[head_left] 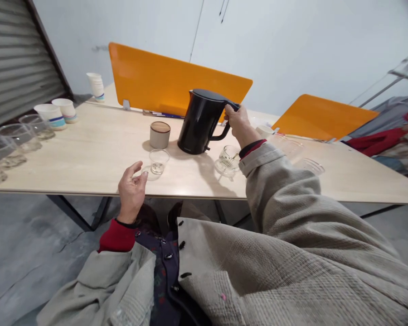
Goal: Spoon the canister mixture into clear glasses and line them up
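Note:
My right hand is closed round the handle of a black electric kettle that stands on the pale wooden table, tilted slightly. My left hand rests at the table's near edge, fingers loosely curled and apart, holding nothing, right beside a small clear glass cup. A beige ceramic cup with a brown lid stands just left of the kettle. A ribbed clear glass dripper sits under my right wrist.
Several clear plastic cups and paper cups line the table's left end; a paper cup stack stands farther back. Orange divider panels rise behind the kettle. Clear dishes lie right. Red and grey fabric is at far right.

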The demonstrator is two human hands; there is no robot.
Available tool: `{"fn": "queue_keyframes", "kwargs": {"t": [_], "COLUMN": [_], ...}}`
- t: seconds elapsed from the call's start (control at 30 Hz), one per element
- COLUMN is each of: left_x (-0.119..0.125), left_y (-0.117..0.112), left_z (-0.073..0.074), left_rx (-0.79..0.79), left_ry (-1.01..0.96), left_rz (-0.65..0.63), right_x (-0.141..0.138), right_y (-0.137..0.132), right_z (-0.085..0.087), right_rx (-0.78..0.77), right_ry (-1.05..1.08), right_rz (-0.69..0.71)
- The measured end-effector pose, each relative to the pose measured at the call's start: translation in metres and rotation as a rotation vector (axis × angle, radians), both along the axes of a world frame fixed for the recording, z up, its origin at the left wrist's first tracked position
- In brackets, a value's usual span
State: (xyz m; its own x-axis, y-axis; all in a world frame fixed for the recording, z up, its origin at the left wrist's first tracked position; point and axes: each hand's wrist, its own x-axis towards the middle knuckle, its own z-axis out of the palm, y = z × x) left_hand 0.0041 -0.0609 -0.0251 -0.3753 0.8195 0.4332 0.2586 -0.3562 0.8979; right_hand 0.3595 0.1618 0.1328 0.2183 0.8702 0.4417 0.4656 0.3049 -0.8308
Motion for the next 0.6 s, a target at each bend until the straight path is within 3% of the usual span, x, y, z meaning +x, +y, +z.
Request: {"fn": "queue_keyframes", "kwargs": {"t": [0.2,0.6], "left_x": [-0.005,-0.005], "left_y": [0.006,0.014], "left_z": [0.0,0.0], "left_rx": [-0.025,-0.075], "left_ry": [0.017,0.033], "left_rz": [0.009,0.008], "right_x": [0.009,0.029], "right_y": [-0.001,0.018], "right_z": [0.002,0.004], "right_rx": [-0.076,-0.2], "right_ry": [0.056,0.086], "right_rz": [-0.107,-0.049]}}
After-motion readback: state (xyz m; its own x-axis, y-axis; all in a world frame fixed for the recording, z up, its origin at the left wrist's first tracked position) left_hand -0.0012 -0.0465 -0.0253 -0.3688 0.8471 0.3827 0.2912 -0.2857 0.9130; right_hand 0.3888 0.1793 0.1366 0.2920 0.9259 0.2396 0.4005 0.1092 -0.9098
